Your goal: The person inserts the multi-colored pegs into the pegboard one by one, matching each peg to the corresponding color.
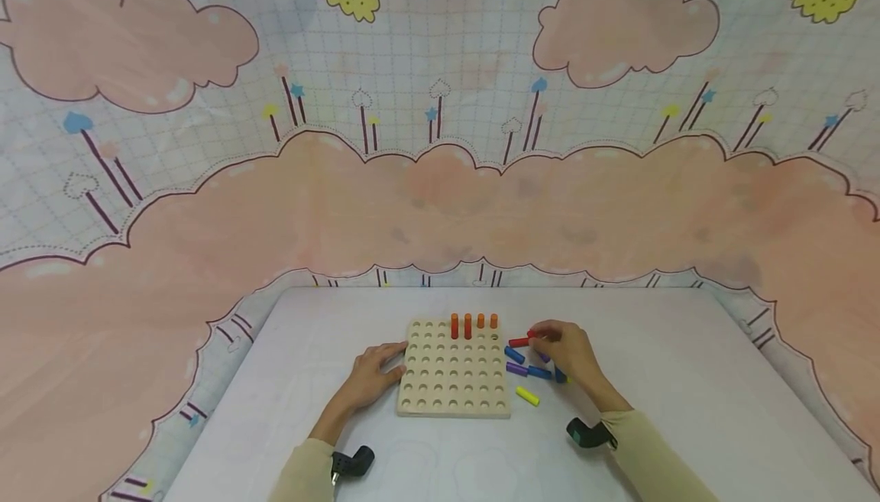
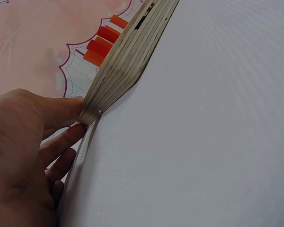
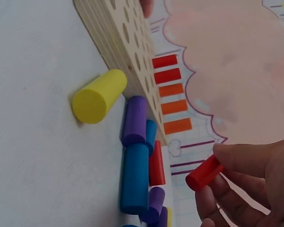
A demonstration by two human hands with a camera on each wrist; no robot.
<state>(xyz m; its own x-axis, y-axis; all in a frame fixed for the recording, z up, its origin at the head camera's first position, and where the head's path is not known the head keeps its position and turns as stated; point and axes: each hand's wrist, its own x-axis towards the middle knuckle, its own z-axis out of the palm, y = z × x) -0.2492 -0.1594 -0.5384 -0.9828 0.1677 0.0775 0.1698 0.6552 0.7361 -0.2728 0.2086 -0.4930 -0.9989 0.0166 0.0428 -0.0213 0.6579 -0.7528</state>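
A wooden pegboard (image 1: 454,413) lies on the table, with orange pegs (image 1: 493,321) and two red pegs (image 1: 454,328) standing upright at its back right. My left hand (image 1: 371,376) touches the board's left edge, fingers mostly straight, one corner between thumb and fingers in the left wrist view. To the right of the board, my right hand (image 1: 567,349) pinches a red peg (image 3: 204,174) between thumb and fingers, tilted and held over the loose pegs. Part of that peg is covered by the fingertips.
Beside the board's right edge lie loose pegs: a red peg (image 1: 519,342), a blue peg (image 1: 514,354), a purple peg (image 1: 517,369) and a yellow peg (image 1: 527,396) among several others. Some sit partly hidden under the right hand. A patterned cloth (image 1: 440,212) hangs behind the white table (image 1: 275,380).
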